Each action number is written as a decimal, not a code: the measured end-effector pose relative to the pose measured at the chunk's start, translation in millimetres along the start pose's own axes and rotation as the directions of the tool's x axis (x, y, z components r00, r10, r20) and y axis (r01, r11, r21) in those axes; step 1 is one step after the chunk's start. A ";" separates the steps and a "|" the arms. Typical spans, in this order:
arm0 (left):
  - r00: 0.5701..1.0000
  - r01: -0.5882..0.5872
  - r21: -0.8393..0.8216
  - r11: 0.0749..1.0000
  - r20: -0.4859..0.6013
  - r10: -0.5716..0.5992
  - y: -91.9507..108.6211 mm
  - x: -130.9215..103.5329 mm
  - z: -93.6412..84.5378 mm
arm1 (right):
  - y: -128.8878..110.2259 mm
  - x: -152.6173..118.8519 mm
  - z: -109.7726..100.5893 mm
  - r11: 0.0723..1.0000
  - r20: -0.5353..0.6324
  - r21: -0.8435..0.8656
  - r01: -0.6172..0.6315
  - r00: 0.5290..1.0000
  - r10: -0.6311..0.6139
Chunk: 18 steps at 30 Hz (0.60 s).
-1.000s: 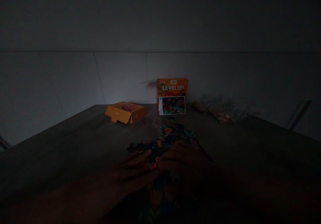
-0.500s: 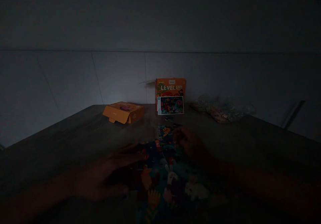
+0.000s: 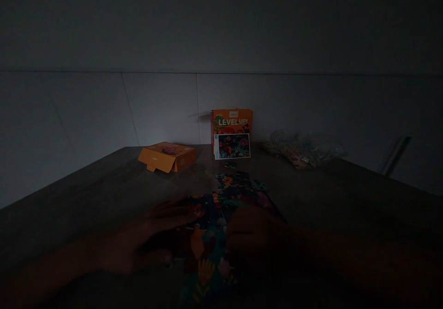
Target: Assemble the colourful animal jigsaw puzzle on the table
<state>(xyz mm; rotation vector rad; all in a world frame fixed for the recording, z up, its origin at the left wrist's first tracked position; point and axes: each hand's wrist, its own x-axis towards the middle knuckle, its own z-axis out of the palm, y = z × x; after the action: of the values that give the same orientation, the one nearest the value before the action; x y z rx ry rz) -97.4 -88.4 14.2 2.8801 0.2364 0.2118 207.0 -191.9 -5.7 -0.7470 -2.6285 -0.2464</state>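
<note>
A partly joined jigsaw puzzle (image 3: 205, 270) with dark, colourful pictures lies on the table in front of me. My left hand (image 3: 152, 235) rests at its left edge, fingers stretched out and spread, the fingertips on the pieces. Over the middle right of the puzzle is my right hand (image 3: 247, 230), its fingers curled in; whatever they hold, if anything, is hidden. The light is very dim, so finger detail is poor. A few loose puzzle pieces (image 3: 230, 165) lie beyond the puzzle's far end.
An orange "LEVEL UP!" box (image 3: 231, 121) stands at the back, with a picture card (image 3: 233, 146) leaning on it. Left of it lies an open orange box (image 3: 167, 157). Clear plastic bags (image 3: 311, 150) sit at the right rear of the grey table (image 3: 104, 180), near the wall.
My right hand has moved from the puzzle's far right part back toward me, now covering the rabbit picture. My left hand stays nearly in place. The view has shifted slightly.
</note>
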 end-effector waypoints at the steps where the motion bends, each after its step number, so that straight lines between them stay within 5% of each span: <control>1: 1.000 -0.001 0.004 1.000 0.001 0.001 -1.7 0.3 0.0 | -1.4 0.8 -1.0 1.000 0.007 -0.006 0.012 1.000 -0.012; 5: 1.000 -0.014 0.008 1.000 0.016 0.014 -5.1 0.9 1.5 | 10.5 4.1 -1.8 0.979 -0.156 -0.021 -0.202 0.968 0.197; 8: 0.999 -0.039 -0.003 0.999 -0.009 0.039 -1.7 1.4 2.0 | 36.8 2.5 0.3 0.867 -0.252 -0.043 -0.496 0.845 0.471; 13: 0.997 -0.060 0.015 0.998 0.039 0.059 7.7 3.6 1.1 | 76.6 -10.1 9.8 0.737 -0.028 -0.152 -0.659 0.748 0.663; 18: 0.989 -0.120 0.009 0.993 0.092 0.118 10.9 4.0 0.5 | 80.2 -14.9 15.4 0.795 0.092 -0.112 -0.596 0.791 0.605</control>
<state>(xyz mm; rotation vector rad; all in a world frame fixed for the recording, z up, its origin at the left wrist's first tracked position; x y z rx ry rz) -91.9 -98.2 17.0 2.9122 0.0492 0.0992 256.6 -127.2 -21.1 -1.6220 -2.3368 -0.1155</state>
